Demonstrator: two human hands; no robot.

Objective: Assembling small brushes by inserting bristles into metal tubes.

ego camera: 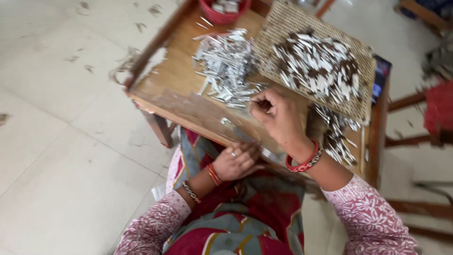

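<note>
At the low wooden table's (179, 75) near edge: right hand (278, 118) curled, pinching something small and dark for close handling; left hand (238, 160) closed below, contents unclear; silvery strip pile (226, 61) within reach, woven tray (283, 23) beyond.

The red bowl (222, 13) at the far end of the worktop (181, 82) is cut off by the top edge, its contents too blurred to tell. What the right hand (278, 118) pinches is too small to tell, and the left hand (236, 160) curls over whatever it holds. The furniture (427, 108) at the right edge is smeared by motion blur.
</note>
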